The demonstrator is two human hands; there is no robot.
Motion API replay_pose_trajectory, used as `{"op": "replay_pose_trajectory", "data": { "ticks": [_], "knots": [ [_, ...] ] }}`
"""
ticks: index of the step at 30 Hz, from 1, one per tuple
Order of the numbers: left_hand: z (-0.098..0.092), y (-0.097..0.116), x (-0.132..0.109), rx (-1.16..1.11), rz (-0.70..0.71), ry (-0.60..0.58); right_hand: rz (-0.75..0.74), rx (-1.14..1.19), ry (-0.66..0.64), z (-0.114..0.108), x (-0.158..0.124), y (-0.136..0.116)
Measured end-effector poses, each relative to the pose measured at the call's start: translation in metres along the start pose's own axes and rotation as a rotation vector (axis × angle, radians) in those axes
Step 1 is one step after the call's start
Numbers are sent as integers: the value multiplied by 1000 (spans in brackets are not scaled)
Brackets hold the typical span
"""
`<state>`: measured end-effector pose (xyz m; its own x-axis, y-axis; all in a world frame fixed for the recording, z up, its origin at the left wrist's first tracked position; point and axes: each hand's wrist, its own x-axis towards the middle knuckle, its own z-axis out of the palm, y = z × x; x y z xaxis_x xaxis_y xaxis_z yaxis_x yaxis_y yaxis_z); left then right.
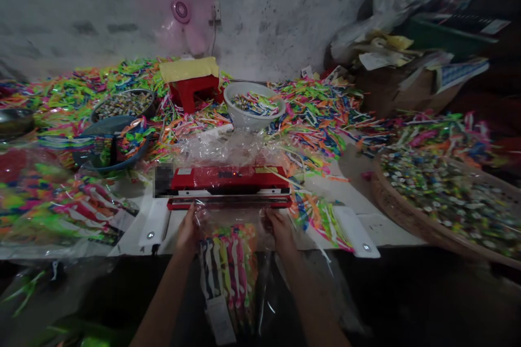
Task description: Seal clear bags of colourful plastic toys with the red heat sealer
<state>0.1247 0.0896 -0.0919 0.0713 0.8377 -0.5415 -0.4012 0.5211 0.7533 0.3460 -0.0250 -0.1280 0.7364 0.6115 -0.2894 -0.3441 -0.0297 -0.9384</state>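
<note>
A clear plastic bag (pixel 234 260) of bright, slender plastic pieces hangs over the near edge of the bench (pixel 391 230), its mouth up against the front of a red bag sealer (pixel 230 180). The sealer sits square to the person, probably so that the bag's whole width can meet its long slot evenly; whether the film lies inside the slot is too small to tell. The loose heaps, the white basin (pixel 253 120) and the red stool (pixel 188 98) stand behind, which seems to leave the front free for handling. The left hand (pixel 188 230) pinches the bag's upper left corner and the right hand (pixel 280 229) its upper right, fingers nearly closed, set a bag's width apart, apparently to keep the film flat and taut while the filled part hangs below.
</note>
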Motion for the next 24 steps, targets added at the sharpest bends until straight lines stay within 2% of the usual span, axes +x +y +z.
{"op": "replay_pose_trajectory", "data": {
  "ticks": [2,6,10,14,20,24],
  "knots": [
    [-7,-4,-6,41,-5,-24,15,-16,25,-4,4,3],
    [-14,-9,-8,107,102,10,-11,-62,82,4,11,0],
    [3,-9,3,55,166,37,-93,3,135,14,14,-1],
    [21,-16,10,32,176,20,-131,47,231,9,9,5],
    [12,-14,16,-149,166,112,27,39,81,7,-7,12],
    [18,-13,14,-152,149,88,-48,38,148,7,-2,9]
  ]
}}
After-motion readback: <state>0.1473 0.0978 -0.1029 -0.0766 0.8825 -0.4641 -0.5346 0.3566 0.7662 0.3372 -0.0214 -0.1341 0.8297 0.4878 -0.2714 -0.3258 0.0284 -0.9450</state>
